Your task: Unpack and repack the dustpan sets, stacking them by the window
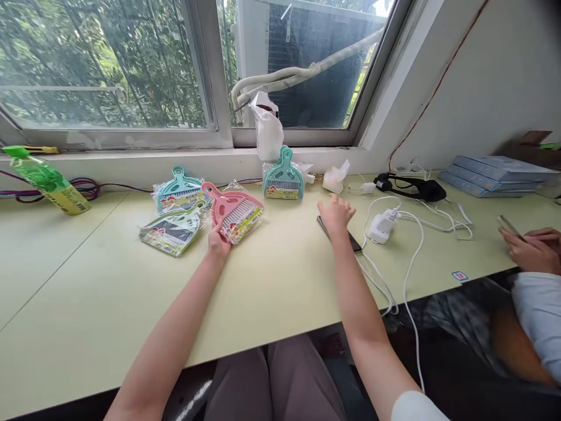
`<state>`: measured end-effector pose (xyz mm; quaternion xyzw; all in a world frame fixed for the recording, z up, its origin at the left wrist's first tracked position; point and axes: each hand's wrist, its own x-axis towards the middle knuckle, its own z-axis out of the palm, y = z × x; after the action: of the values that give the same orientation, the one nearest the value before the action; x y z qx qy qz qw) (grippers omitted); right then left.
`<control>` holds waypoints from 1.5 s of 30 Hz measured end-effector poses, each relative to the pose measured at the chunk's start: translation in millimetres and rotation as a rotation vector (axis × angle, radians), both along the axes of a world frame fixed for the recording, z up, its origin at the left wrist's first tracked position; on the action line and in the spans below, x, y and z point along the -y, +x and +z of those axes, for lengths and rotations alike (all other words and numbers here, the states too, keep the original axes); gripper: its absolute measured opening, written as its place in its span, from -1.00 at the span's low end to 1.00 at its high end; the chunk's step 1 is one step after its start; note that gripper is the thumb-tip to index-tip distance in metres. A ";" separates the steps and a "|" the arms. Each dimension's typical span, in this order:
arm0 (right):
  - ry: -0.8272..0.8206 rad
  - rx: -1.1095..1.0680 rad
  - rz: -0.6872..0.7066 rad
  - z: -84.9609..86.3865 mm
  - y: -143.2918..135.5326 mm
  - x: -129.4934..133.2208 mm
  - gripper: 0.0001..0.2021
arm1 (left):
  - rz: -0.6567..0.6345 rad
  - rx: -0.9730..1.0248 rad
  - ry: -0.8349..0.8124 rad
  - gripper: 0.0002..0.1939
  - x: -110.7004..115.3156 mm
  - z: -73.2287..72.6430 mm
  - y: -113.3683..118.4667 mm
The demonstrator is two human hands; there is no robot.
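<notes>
My left hand grips the lower left edge of a pink dustpan-and-brush set in clear wrapping, which is tilted over the table. Left of it lies a green dustpan set, with a teal dustpan set behind. Another teal dustpan set leans upright against the wall below the window. My right hand is over a dark phone, its fingers apart and pointing toward the wall. The hand covers part of the phone; whether it touches it I cannot tell.
A green spray bottle lies at the left. White cables run around a charger, near crumpled tissue and a black headset strap. Blue boxes are stacked at the right. A co-worker's hands hold a phone there.
</notes>
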<state>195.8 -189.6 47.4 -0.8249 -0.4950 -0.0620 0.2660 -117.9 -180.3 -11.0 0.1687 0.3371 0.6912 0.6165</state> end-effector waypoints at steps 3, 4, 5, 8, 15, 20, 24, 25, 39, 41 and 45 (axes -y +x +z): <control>-0.295 -0.091 -0.132 -1.6 43.2 2.1 -0.36 | 0.027 0.022 -0.037 -0.58 -0.8 2.4 0.3; -0.368 -0.122 -0.135 -4.4 49.5 2.4 -0.30 | 0.026 0.026 -0.046 -0.59 -0.2 3.6 1.1; -0.415 -0.141 -0.126 -7.5 51.8 2.4 -0.25 | 0.023 0.026 -0.051 -0.59 0.7 4.8 2.1; -0.452 -0.119 -0.077 -15.2 43.4 1.5 -0.15 | 0.016 0.011 -0.056 -0.60 3.0 7.4 4.6; -0.444 -0.028 -0.001 -23.7 30.0 -1.5 0.07 | 0.030 0.021 -0.040 -0.64 4.2 7.9 5.4; -0.403 -0.001 0.027 -29.0 31.8 -2.4 0.06 | 0.022 0.019 -0.037 -0.68 1.1 4.0 4.1; -0.362 -0.017 0.011 -30.2 26.2 -5.4 -0.04 | 0.018 0.008 -0.033 -0.70 -2.3 0.2 3.0; -0.360 -0.029 0.000 -29.5 24.5 -6.3 -0.06 | 0.020 0.006 -0.031 -0.70 -2.8 -0.5 2.8; -0.196 -0.011 0.178 -21.5 -9.3 -2.3 -0.18 | -0.020 -0.033 -0.014 -0.70 -2.2 2.0 4.5; -0.006 -0.009 0.464 -25.0 -43.9 2.3 -0.32 | -0.053 -0.049 -0.006 -0.67 -0.6 2.7 5.2; 0.153 -0.008 1.012 -39.9 -124.7 23.4 -0.66 | -0.141 -0.056 0.064 -0.58 5.8 6.5 7.0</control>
<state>71.1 -213.0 7.5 -0.4602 -0.8254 0.0415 0.3242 -111.0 -186.1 -4.5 0.2307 0.3194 0.6514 0.6484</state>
